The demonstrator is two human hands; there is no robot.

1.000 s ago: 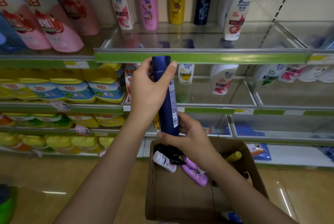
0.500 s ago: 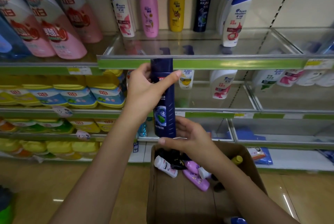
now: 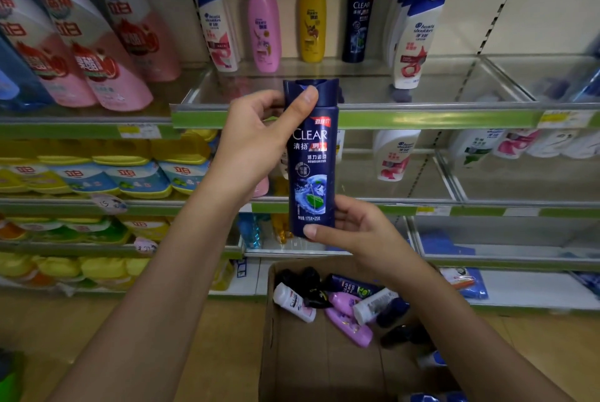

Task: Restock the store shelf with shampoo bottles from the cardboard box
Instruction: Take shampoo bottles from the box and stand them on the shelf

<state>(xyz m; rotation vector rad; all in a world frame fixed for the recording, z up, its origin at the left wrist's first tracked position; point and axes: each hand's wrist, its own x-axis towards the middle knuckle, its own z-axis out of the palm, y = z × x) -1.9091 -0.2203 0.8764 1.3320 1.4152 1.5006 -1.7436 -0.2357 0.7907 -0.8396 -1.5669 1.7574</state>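
1. Standing upright before the shelf front, the dark blue Clear bottle [image 3: 312, 158] was held in both hands, its label facing the camera.
2. The left hand [image 3: 256, 138] gripped its cap end, thumb across the front; the right hand [image 3: 352, 232] pinched its base.
3. The bottle's cap was level with the green front edge of the clear shelf [image 3: 422, 117], where several bottles stood along the back edge.
4. Below, the cardboard box [image 3: 269, 336] sat on the tan floor [image 3: 81, 320] and held loose bottles heaped at its far end.
5. Pink pouches [image 3: 97, 60] filled the left shelves above yellow packs [image 3: 123, 154].
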